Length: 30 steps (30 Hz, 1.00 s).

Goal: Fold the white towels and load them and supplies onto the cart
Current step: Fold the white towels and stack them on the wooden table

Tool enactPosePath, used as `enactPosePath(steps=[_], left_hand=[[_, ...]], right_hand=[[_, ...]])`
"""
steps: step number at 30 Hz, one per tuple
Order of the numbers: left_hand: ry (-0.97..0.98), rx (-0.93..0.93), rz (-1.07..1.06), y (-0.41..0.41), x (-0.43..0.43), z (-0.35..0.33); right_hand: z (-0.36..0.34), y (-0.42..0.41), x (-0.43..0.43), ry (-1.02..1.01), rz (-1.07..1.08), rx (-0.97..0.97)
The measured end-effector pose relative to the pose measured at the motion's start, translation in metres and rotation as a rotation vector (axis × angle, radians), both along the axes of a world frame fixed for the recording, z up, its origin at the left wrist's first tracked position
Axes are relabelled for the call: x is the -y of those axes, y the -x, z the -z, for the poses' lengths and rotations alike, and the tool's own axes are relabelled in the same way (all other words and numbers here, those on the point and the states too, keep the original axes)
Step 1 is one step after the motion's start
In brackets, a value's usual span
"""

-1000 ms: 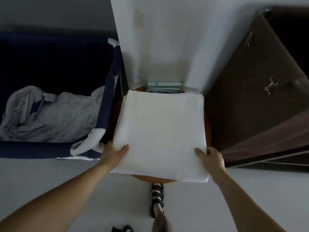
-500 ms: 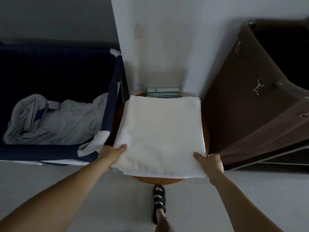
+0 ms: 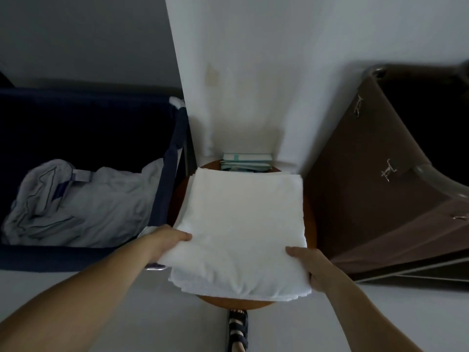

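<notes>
The folded white terry towel stack (image 3: 243, 224) covers the round brown wooden table (image 3: 236, 303) and overhangs its near edge. The left hand (image 3: 168, 240) and right hand (image 3: 313, 269) each clamp a near corner. Gripped only there, the far layers may sag and slide apart.

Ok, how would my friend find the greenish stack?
Find the white wall corner in the middle. At its foot is a round brown table; the stack sits at its far edge, behind the white towel. Nothing else there is pale green.
</notes>
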State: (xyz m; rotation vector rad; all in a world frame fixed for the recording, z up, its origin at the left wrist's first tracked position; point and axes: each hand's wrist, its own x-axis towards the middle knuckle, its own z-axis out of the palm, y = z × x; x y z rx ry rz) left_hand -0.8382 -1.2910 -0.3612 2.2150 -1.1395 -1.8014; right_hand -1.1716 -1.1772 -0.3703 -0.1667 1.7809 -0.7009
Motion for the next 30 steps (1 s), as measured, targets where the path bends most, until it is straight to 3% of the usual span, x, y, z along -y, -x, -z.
enactPosePath(steps=[5, 11, 14, 19, 25, 30], left_hand=[[0.174, 0.000, 0.061, 0.023, 0.064, -0.082], [0.421, -0.320, -0.129, 0.033, 0.119, -0.205], [0.499, -0.412, -0.200, 0.030, 0.117, -0.224], [0.484, -0.319, -0.229, 0.023, 0.069, -0.146], [0.224, 0.086, -0.004, 0.000, -0.020, 0.038], [0.248, 0.256, 0.017, 0.008, -0.033, 0.081]], right_hand=[[-0.079, 0.015, 0.057, 0.238, -0.080, -0.172], [-0.189, 0.040, 0.129, 0.584, 0.038, -0.302], [-0.207, 0.047, 0.136, 0.661, 0.057, -0.295], [-0.150, 0.046, 0.103, 0.561, 0.000, -0.377], [0.011, 0.016, 0.022, 0.089, -0.198, -0.470], [0.052, 0.008, -0.002, -0.019, -0.282, -0.525]])
